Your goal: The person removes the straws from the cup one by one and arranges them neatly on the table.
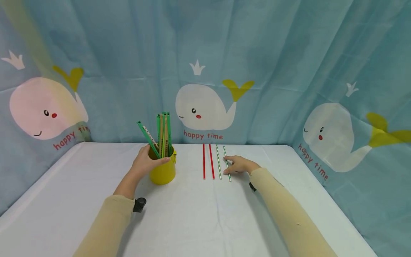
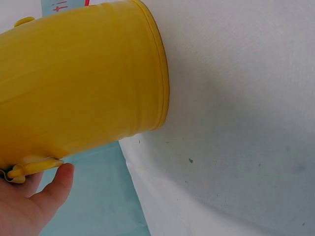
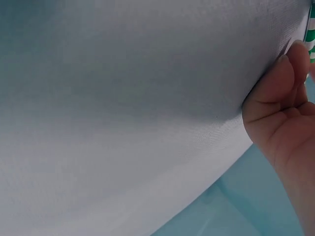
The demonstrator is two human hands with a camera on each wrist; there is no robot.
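Note:
My left hand (image 1: pixel 143 164) grips the rim of a small yellow bucket (image 1: pixel 163 173), its thumb lying across the opening. In the left wrist view a fingertip touches the yellow handle (image 2: pixel 37 167) on the bucket's side. Long green and tan sticks (image 1: pixel 164 134) stand in the bucket, with one green stick (image 1: pixel 147 139) leaning left. My right hand (image 1: pixel 240 164) touches the rightmost green-and-white striped straw (image 1: pixel 229 177), thumb and index finger spread apart along it. To its left lie another striped straw (image 1: pixel 218 162) and two red straws (image 1: pixel 212 162), roughly parallel.
A white cloth (image 1: pixel 192 214) covers the table. Behind it and along the sides hangs a blue curtain (image 1: pixel 276 89) printed with whales. Small black devices (image 1: pixel 139 205) sit at both wrists.

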